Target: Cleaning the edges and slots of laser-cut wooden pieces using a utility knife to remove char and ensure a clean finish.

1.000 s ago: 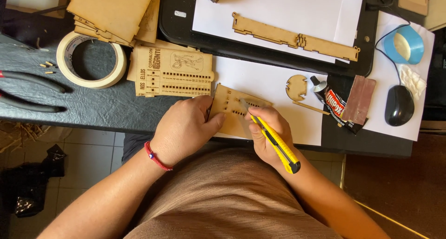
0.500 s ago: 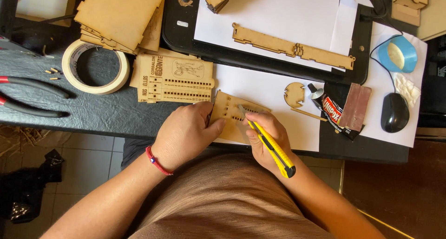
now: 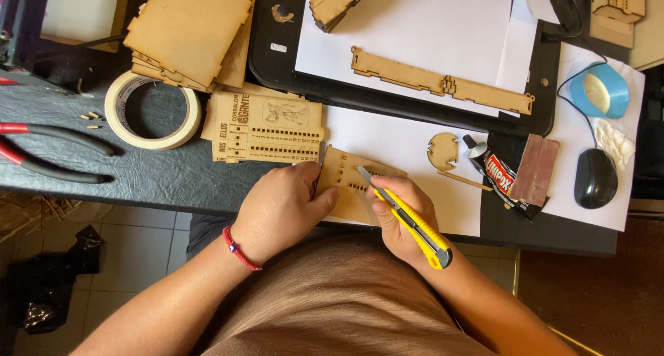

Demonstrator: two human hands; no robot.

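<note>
The left hand (image 3: 280,207) presses flat on a thin slotted wooden panel (image 3: 346,176) at the counter (image 3: 159,176) edge, fingers pinching its side. The right hand (image 3: 401,218) grips a yellow utility knife (image 3: 408,221), blade touching the panel. The panel looks light, stiff and snappable; best held by its solid edges.

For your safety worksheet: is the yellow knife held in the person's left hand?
No, the right hand holds the knife; the left hand steadies the wood piece.
</note>
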